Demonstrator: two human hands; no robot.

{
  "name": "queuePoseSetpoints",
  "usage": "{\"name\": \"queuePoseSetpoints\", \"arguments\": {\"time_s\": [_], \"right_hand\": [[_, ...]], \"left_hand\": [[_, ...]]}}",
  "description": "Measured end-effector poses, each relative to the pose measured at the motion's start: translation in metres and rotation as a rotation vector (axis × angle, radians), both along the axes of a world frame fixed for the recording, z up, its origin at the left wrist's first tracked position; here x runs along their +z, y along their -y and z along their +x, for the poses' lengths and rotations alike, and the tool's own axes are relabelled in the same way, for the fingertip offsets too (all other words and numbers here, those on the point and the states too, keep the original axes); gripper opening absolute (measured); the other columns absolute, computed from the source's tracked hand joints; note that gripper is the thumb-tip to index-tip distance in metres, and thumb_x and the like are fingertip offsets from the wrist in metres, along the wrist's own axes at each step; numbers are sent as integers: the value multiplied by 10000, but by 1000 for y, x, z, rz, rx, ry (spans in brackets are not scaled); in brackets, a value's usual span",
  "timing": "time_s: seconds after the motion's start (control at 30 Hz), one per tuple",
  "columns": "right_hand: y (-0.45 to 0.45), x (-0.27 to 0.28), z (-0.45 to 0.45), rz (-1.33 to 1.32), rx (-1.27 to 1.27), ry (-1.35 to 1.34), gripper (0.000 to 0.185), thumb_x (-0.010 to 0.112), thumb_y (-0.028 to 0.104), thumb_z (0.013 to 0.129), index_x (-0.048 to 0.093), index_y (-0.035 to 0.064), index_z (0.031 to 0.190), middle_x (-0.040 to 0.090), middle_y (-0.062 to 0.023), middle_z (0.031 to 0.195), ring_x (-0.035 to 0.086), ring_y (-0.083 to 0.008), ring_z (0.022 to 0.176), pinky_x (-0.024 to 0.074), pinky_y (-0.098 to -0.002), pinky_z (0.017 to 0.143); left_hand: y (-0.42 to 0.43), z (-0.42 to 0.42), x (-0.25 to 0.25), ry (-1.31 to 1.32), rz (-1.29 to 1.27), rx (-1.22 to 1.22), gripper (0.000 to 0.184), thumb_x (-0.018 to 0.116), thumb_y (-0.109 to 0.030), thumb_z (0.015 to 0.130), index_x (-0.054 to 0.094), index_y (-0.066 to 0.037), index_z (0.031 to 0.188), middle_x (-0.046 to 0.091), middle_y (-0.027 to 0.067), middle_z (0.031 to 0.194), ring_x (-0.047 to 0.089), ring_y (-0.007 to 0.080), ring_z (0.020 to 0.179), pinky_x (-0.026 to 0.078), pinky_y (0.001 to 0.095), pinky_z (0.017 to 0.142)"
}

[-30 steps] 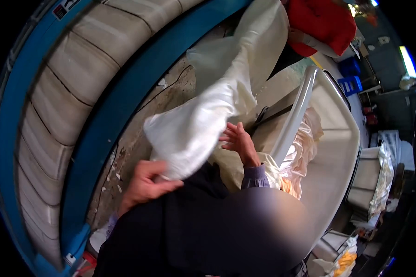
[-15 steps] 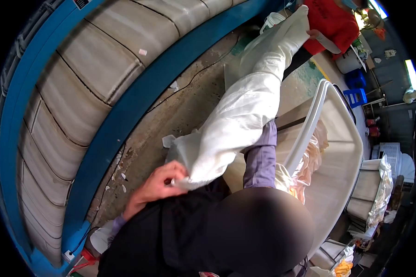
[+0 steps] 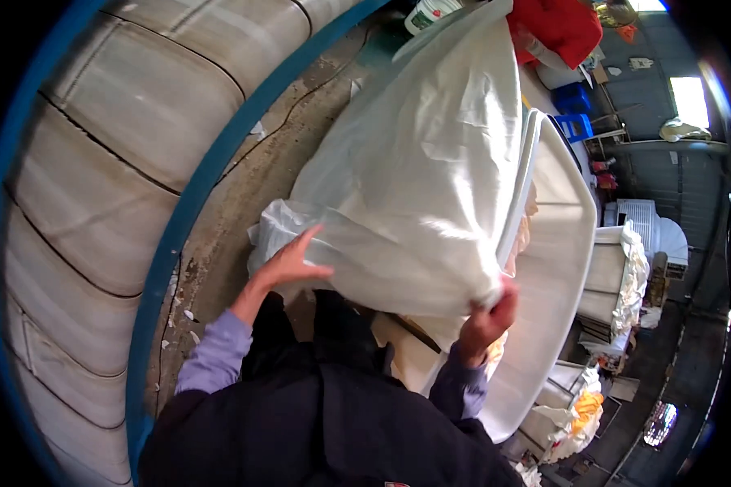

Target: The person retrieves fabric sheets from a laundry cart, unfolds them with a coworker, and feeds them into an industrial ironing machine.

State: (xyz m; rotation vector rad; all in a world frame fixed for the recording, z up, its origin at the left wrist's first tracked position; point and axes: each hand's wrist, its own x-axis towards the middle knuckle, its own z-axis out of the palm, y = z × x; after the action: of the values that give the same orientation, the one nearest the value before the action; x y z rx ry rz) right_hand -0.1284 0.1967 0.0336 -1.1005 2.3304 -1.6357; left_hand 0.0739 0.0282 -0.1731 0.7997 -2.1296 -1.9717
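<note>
A large white sheet [image 3: 414,162], thin and slightly see-through, spreads out in front of my body. My right hand [image 3: 494,315] is closed on its bunched near right corner. At the near left part of the sheet is my left hand [image 3: 295,264], thumb and fingers apart; whether it touches the cloth I cannot tell. The far end narrows toward a person in a red top [image 3: 556,32], whose hands are largely hidden.
Along the left runs a blue-edged machine [image 3: 191,203] with large greyish panels. A large cream tub [image 3: 564,243] holding pinkish cloth stands at my right. A dark cable crosses the stained floor [image 3: 280,154]. Further right are more carts [image 3: 601,304] with cloth and a blue stool [image 3: 575,127].
The sheet has opened from a long gathered roll into a wide spread. My right hand has come out from beneath it to its near right corner. My left hand's fingers have opened.
</note>
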Motion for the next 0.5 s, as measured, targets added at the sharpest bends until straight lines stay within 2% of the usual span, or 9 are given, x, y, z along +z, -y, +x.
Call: {"name": "queuePoseSetpoints", "arguments": {"time_s": [0.03,0.07,0.13,0.17,0.23,0.33,0.37,0.4,0.5], "right_hand": [[3,8,22,11,96,78,137,564,31,728,492,21,844,516,-68,898,467,-114,770,369,-207,709],[4,10,41,21,198,161,130,585,31,712,480,30,788,508,-63,866,459,-112,750,360,-204,702],[-2,2,59,-91,573,498,152,624,27,682,497,17,765,535,-86,854,500,-145,778,388,-240,672],[-3,3,56,-62,701,609,153,628,25,684,491,18,751,536,-85,851,501,-148,772,382,-241,665],[-9,7,44,100,821,730,154,631,18,690,482,19,728,530,-78,832,497,-142,765,366,-234,659],[-14,-2,7,207,702,640,158,592,-29,655,472,11,750,504,-61,845,476,-130,772,358,-215,671],[-18,-6,-3,224,602,635,179,567,-44,634,466,8,773,491,-48,864,458,-118,772,352,-207,676],[-24,-13,-13,238,512,667,188,556,-45,631,466,10,786,475,-35,857,440,-101,766,345,-199,677],[-35,-32,-37,344,518,642,208,586,-10,668,476,12,843,483,-27,862,454,-103,807,365,-215,720]], "left_hand": [[2,-23,5,-129,358,142,934,696,-421,646,195,-54,1343,332,174,1320,304,259,1239,286,328,986],[6,-44,5,-130,363,146,934,696,-421,646,195,-54,1343,332,174,1320,304,259,1239,286,328,986],[16,-76,1,8,822,639,841,666,-394,698,231,-75,1342,361,129,1306,316,200,1226,273,276,986],[15,-75,13,5,818,659,841,666,-394,698,231,-75,1342,361,129,1306,316,200,1226,273,276,986],[5,-65,41,-374,262,210,638,611,-361,762,375,-73,1280,416,104,1258,378,156,1163,293,243,952],[-5,-79,64,-282,471,205,415,515,-247,845,466,-60,1212,502,92,1169,465,168,1075,349,281,909],[-2,-128,-34,-12,969,237,279,488,-192,859,551,-40,1084,589,29,966,548,131,877,419,278,800],[5,-133,-28,-11,968,247,279,488,-192,859,551,-40,1084,589,29,966,548,131,877,419,278,800],[37,-140,-2,-149,423,742,183,481,-170,857,565,-34,948,585,11,817,559,89,730,468,243,655]]}}
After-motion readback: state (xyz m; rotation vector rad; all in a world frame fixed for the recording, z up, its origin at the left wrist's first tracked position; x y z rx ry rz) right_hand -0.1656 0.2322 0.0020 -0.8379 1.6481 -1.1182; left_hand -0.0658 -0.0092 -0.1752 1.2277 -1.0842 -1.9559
